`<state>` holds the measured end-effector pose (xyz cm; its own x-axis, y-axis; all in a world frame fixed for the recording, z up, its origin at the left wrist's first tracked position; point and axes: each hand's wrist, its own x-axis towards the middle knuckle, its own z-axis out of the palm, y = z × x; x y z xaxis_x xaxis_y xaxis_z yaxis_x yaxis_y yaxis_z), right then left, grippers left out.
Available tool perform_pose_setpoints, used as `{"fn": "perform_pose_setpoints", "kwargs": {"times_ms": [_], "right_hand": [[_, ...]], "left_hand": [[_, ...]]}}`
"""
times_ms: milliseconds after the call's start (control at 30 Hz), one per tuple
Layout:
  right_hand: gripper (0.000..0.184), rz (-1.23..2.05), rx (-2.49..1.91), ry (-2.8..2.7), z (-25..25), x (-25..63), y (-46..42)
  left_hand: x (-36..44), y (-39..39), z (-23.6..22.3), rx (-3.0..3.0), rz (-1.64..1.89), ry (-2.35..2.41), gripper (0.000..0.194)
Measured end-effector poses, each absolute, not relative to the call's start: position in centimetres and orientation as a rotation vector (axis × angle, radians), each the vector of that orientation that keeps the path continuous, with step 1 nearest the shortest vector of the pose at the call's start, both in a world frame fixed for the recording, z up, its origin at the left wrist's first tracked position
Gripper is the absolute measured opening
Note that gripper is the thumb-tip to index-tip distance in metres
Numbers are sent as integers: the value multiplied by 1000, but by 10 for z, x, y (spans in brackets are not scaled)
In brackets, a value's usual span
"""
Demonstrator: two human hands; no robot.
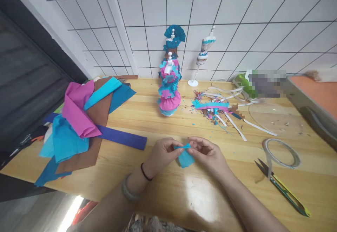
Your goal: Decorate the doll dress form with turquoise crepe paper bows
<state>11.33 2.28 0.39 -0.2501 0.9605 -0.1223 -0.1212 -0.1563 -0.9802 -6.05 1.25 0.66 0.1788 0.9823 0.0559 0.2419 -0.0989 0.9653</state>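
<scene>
Left hand (pixel 165 154) and right hand (pixel 207 153), each pinching the gathered upper edge of a small turquoise crepe-paper piece (pixel 185 157), held above the front of the light wooden table (pixel 126 172). Beyond: a small mannequin in a pink-and-turquoise ruffled paper dress (pixel 170 88). Right: yellow-and-green thread snips (pixel 286 191), beside a translucent tape roll (pixel 296 156). Left: overlapping pink, blue and brown paper sheets (pixel 76 109).

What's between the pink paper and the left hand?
A dark blue strip sticks out by the pink paper, then there's a little bare table before the left hand. The head view shows it.
</scene>
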Motion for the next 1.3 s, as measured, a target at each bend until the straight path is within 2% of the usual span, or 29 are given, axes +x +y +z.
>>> {"fn": "perform_pose_setpoints", "kwargs": {"times_ms": [133, 367, 633, 933, 1100, 1300], "right_hand": [[41, 1648, -999, -1277, 1, 114, 20], [30, 1622, -1022, -1290, 7, 114, 20], [31, 1510, -1154, -1284, 10, 117, 24], [31, 1486, -1145, -1302, 7, 118, 24], [35, 1562, -1096, -1351, 4, 117, 22], [30, 1521, -1120, -1375, 6, 116, 23]], "left_hand": [[-60, 12, 7, 1523, 950, 1163, 15], [-60, 12, 6, 1540, 876, 1135, 18], [-60, 11, 0, 1284, 903, 1098, 28], [-61, 13, 2, 1295, 953, 1121, 18], [-61, 13, 1, 1339, 941, 1132, 16], [-60, 12, 5, 1329, 908, 1129, 17]]}}
